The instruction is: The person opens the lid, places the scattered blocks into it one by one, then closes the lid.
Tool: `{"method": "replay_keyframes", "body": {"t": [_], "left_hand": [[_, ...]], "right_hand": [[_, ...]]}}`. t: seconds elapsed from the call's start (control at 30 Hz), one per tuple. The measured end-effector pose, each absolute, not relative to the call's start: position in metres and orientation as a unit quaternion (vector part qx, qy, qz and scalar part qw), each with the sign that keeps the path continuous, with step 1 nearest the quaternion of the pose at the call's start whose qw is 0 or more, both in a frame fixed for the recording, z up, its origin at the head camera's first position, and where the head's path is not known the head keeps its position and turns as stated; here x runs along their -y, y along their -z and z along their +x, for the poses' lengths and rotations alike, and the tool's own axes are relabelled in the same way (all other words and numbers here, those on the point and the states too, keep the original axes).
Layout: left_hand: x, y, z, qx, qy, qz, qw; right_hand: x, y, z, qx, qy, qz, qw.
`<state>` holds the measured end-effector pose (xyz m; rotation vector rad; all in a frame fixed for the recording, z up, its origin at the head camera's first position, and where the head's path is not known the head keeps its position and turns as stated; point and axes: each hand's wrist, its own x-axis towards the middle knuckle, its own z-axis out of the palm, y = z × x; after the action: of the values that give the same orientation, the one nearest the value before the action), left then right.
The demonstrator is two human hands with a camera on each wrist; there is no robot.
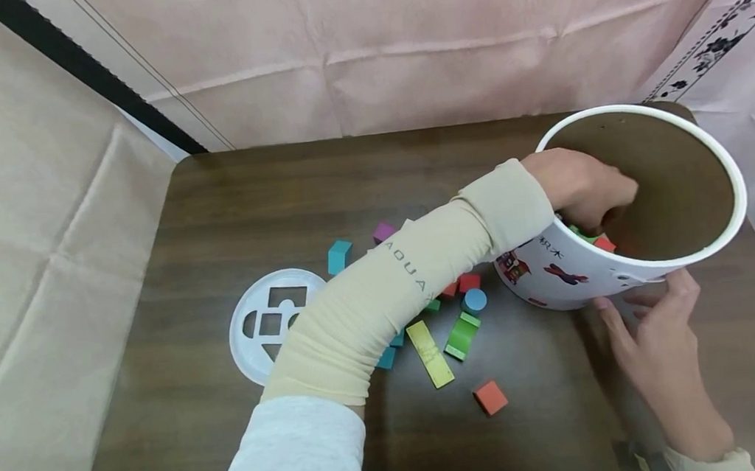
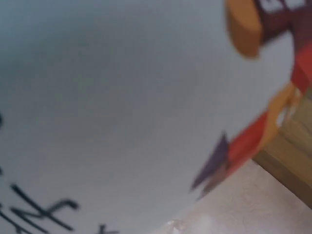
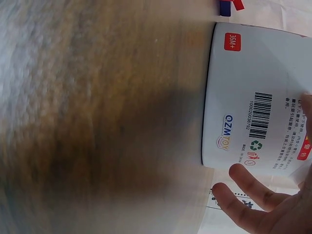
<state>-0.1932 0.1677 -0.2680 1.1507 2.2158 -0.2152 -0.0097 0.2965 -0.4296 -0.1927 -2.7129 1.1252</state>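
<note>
Here the left hand [image 1: 583, 186] curls inside the tub [image 1: 717, 238]; right hand [image 1: 659, 350] spread against its wall.

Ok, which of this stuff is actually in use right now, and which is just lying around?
In use:
left hand, reaching into the tub
right hand, steadying the tub
tub
blocks inside it

Lying about:
shape-sorter lid
loose blocks on the table

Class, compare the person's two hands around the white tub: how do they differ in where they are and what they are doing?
The left hand reaches over the rim into the white tub, fingers curled among the blocks inside; whether it grips one is hidden. The right hand stays outside, its straight fingers pressed against the tub's lower wall. The left hand is high at the opening, the right hand low by the table. Both meet the same tilted tub.
</note>
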Motion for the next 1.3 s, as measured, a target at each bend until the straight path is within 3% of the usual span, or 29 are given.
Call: {"method": "replay_keyframes", "body": {"t": [0.1,0.37,0.53,0.83,1.13,1.3], "left_hand": [[-0.171,0.267,-0.195,-0.85,0.011,0.452,0.272],[-0.16,0.252,-0.19,-0.873,-0.064,0.482,-0.042],[-0.137,0.255,-0.19,-0.856,-0.157,0.477,-0.12],[-0.049,0.286,-0.18,-0.874,-0.219,0.43,-0.061],[0.019,0.323,-0.16,-0.877,-0.241,0.414,-0.034],[0.054,0.327,-0.154,-0.905,-0.234,0.356,0.016]], "right_hand": [[-0.296,0.428,-0.009,0.918,-0.379,-0.066,0.092],[-0.295,0.427,-0.008,0.917,-0.381,-0.077,0.086],[-0.296,0.43,-0.008,0.918,-0.379,-0.09,0.077],[-0.288,0.437,-0.012,0.911,-0.393,-0.043,0.121],[-0.294,0.438,-0.012,0.916,-0.385,-0.042,0.104],[-0.296,0.438,-0.012,0.919,-0.38,-0.046,0.096]]}}
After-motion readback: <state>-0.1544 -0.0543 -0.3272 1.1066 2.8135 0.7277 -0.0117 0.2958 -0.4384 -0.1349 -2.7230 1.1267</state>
